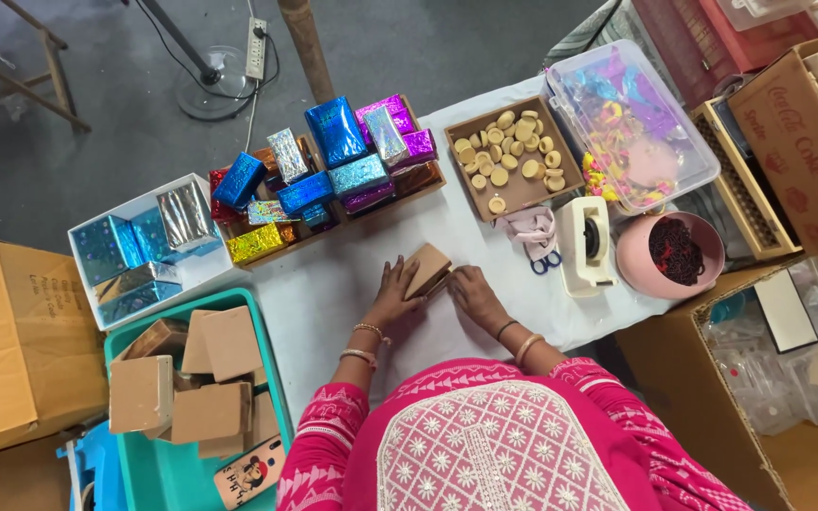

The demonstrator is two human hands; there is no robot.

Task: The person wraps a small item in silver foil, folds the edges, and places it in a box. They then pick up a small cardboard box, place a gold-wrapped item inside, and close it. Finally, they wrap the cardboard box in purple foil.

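**Small brown box held on edge at mid-table**

Nearest my lens is the pink embroidered top [499,440]. Beyond it, the left hand [392,291] and right hand [471,291] close their fingers on a small brown box [426,269], tilted on the white tabletop [333,284]. I judge it could slip, since only fingertips pinch it.

The teal tub [276,378] holds plain brown boxes; the clear lidded bin [702,161], colourful ribbons; the white tray [87,284], foil-wrapped boxes; the cardboard tray [461,194], tan discs; the pink bowl [631,260], dark beads.
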